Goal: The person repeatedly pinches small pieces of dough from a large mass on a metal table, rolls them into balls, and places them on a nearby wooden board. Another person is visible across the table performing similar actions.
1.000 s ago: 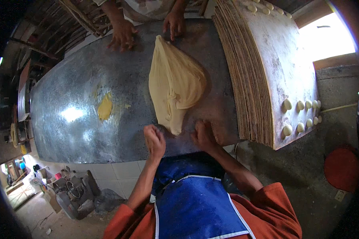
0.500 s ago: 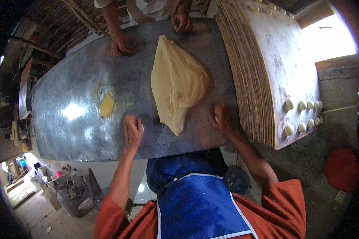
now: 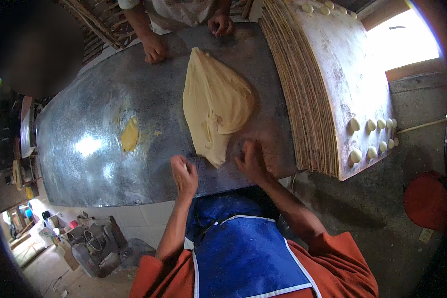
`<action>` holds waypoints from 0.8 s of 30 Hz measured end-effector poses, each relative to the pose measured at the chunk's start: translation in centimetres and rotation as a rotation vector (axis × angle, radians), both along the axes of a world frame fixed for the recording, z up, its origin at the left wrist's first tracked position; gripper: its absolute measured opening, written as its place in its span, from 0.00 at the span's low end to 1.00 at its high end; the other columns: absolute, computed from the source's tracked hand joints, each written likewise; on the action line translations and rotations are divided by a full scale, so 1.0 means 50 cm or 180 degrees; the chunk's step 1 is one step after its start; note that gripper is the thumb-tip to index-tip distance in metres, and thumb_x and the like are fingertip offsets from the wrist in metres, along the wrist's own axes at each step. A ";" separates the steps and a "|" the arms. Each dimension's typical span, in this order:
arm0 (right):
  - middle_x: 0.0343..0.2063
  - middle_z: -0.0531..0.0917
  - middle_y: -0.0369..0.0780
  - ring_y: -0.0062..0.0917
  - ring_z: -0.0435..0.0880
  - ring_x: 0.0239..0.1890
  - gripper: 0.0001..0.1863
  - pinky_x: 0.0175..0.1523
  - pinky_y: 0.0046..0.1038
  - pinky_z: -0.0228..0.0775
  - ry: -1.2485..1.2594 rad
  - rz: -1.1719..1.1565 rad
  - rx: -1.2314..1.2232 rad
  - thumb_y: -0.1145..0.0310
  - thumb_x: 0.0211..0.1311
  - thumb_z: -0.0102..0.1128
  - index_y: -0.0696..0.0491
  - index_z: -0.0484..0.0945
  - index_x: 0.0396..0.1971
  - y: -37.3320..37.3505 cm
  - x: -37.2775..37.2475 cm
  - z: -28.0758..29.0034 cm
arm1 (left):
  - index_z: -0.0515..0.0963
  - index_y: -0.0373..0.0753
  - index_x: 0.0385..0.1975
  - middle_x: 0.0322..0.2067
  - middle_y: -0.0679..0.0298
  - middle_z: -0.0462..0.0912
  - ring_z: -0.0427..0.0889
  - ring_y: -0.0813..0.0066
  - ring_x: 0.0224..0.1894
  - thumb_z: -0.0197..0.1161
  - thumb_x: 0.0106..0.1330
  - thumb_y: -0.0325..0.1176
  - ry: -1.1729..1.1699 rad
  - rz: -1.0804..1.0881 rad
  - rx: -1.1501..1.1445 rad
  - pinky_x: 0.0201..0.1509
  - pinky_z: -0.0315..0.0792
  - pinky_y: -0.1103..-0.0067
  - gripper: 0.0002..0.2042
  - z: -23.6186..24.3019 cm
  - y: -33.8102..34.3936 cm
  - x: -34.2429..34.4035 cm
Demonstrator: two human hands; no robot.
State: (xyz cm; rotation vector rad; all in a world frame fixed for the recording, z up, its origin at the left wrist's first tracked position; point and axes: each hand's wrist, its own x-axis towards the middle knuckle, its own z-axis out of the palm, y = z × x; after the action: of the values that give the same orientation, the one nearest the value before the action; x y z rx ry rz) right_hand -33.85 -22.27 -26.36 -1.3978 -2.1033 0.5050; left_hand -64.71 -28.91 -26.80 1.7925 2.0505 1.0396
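A large folded sheet of pale dough (image 3: pixel 213 104) lies on the dark metal worktop (image 3: pixel 69 164), tapering toward me. My left hand (image 3: pixel 184 174) is closed just below and left of the dough's near tip. A small pale bit shows among its fingers, too small to name. My right hand (image 3: pixel 251 159), fingers curled, hovers over or rests on the worktop right of that tip; what it may hold is hidden. A smear of yellow, soft material (image 3: pixel 129 134) is on the metal to the left.
Opposite me, a co-worker's two hands (image 3: pixel 155 49) (image 3: pixel 221 25) are at the far edge. Stacked boards (image 3: pixel 295 99) with rows of pale dough balls (image 3: pixel 354 124) stand at right. A red round object (image 3: pixel 426 201) is lower right; machinery (image 3: pixel 92 243) sits lower left.
My hands spread apart half a second ago and have since moved back inward toward the dough's near end. The co-worker's fingers have curled in; the dough looks unchanged.
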 end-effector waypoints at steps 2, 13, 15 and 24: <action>0.32 0.73 0.49 0.45 0.74 0.34 0.17 0.40 0.43 0.66 0.0025 0.0358 -0.0037 0.76 0.53 0.67 0.57 0.66 0.38 -0.003 0.028 -0.004 | 0.62 0.33 0.39 0.34 0.52 0.66 0.69 0.51 0.37 0.60 0.67 0.22 0.0143 -0.0699 0.0487 0.46 0.65 0.61 0.11 -0.003 -0.015 -0.015; 0.34 0.75 0.48 0.45 0.76 0.39 0.12 0.44 0.45 0.68 0.0246 0.0074 -0.0607 0.73 0.57 0.65 0.58 0.73 0.39 -0.047 0.083 -0.026 | 0.74 0.31 0.42 0.42 0.51 0.72 0.74 0.47 0.49 0.63 0.55 0.22 0.0796 -0.1238 -0.0926 0.56 0.69 0.61 0.14 0.107 -0.012 -0.102; 0.36 0.75 0.48 0.45 0.76 0.41 0.13 0.47 0.46 0.68 -0.0053 -0.0394 -0.0136 0.73 0.57 0.66 0.58 0.75 0.40 -0.062 0.096 -0.014 | 0.78 0.32 0.39 0.42 0.52 0.73 0.75 0.48 0.50 0.64 0.50 0.21 0.0715 -0.1511 -0.1825 0.57 0.70 0.60 0.14 0.176 0.019 -0.102; 0.46 0.78 0.45 0.42 0.80 0.50 0.16 0.52 0.38 0.76 0.0152 0.0829 -0.0479 0.73 0.52 0.69 0.58 0.79 0.42 -0.021 0.140 0.315 | 0.80 0.44 0.51 0.46 0.58 0.76 0.80 0.59 0.49 0.71 0.48 0.16 -0.0171 -0.3066 0.0736 0.51 0.77 0.65 0.27 0.522 0.396 0.298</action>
State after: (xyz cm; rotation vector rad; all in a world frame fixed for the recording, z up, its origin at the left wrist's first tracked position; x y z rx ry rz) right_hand -26.86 -23.34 -10.62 -1.1820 -2.2598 0.8068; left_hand -49.82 -9.09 -0.68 2.3972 0.8054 0.9788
